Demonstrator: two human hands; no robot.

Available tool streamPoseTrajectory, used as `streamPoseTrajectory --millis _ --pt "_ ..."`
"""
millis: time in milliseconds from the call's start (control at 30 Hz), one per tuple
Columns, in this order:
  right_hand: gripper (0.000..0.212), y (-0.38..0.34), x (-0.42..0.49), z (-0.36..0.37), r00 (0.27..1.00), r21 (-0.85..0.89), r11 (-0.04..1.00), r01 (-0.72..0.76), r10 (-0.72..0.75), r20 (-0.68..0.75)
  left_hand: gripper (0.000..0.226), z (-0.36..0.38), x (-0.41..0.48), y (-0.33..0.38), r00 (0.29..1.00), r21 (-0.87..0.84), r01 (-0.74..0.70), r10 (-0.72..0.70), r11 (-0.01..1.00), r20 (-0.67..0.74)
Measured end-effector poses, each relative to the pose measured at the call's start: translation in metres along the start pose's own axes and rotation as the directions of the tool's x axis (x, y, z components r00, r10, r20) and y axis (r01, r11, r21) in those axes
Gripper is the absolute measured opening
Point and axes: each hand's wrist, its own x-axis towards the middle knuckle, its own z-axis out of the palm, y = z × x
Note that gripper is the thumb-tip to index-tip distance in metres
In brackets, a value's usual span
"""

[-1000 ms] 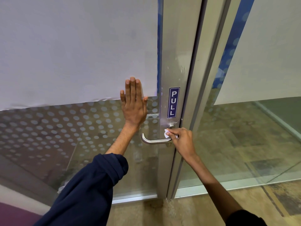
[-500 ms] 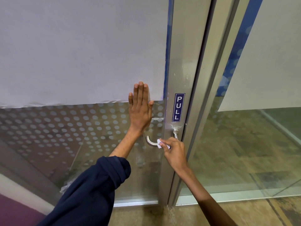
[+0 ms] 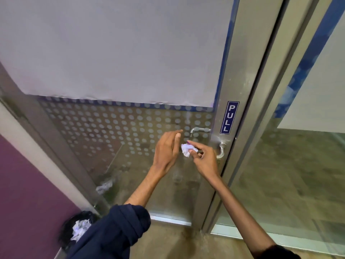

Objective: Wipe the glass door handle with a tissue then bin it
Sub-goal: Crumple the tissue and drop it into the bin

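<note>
A crumpled white tissue [image 3: 187,149] is pinched in the fingers of my right hand [image 3: 204,159], just left of the metal lever handle [image 3: 221,151] on the glass door's steel frame. Most of the lever is hidden behind my right hand. My left hand [image 3: 167,150] floats off the glass right beside the tissue, fingers loosely apart and holding nothing. At the lower left, a black-lined bin [image 3: 78,228] with white crumpled paper in it stands on the floor, partly hidden by my blue sleeve.
A blue PULL sticker [image 3: 229,117] sits on the steel frame above the handle. The glass door [image 3: 112,131] has frosted dots and a white panel above. A purple wall [image 3: 24,193] is at the left and a second glass pane [image 3: 289,174] at the right.
My left hand has come off the glass and dropped down beside the tissue. My right hand has slid the tissue left along the lever. The view has swung left and down, showing the bin.
</note>
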Motion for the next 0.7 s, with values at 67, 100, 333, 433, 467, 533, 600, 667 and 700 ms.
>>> streamPoseTrajectory --millis 67,100,333,433,467,533,600,667,700 --pt "0.037 -0.005 -0.001 0.009 0.999 0.021 1.000 0.018 -0.018 0.034 0.034 -0.012 -0.020 -0.009 0.991 -0.052 0.089 -0.083 0.995 0.107" --pt "0.038 -0.007 -0.001 0.015 0.998 0.029 0.999 0.027 -0.029 0.055 0.033 -0.019 -0.030 -0.013 0.983 -0.075 0.123 -0.112 0.990 0.144" --pt "0.034 -0.018 -0.023 0.075 0.971 0.142 0.989 0.041 -0.073 0.227 0.023 -0.072 -0.096 -0.041 0.936 -0.131 0.350 -0.340 0.927 0.094" --pt "0.031 -0.023 -0.036 0.105 0.957 0.182 0.983 0.016 -0.068 0.282 0.016 -0.095 -0.121 -0.053 0.877 -0.183 0.475 -0.480 0.861 0.022" --pt "0.030 -0.024 -0.041 0.115 0.955 0.190 0.982 -0.002 -0.054 0.290 0.014 -0.103 -0.129 -0.056 0.854 -0.199 0.512 -0.520 0.836 0.010" --pt "0.027 -0.027 -0.050 0.133 0.950 0.202 0.978 -0.044 -0.022 0.312 0.011 -0.119 -0.144 -0.064 0.817 -0.206 0.561 -0.576 0.802 -0.019" --pt "0.022 -0.031 -0.060 0.152 0.938 0.212 0.975 -0.070 -0.008 0.345 0.010 -0.137 -0.157 -0.071 0.792 -0.175 0.591 -0.608 0.787 -0.057" --pt "0.018 -0.038 -0.069 0.173 0.926 0.216 0.973 -0.078 -0.009 0.377 0.011 -0.155 -0.169 -0.078 0.770 -0.153 0.617 -0.633 0.772 -0.087" --pt "0.018 -0.042 -0.074 0.183 0.922 0.214 0.974 -0.079 -0.011 0.388 0.011 -0.165 -0.175 -0.082 0.762 -0.138 0.627 -0.640 0.767 -0.099"
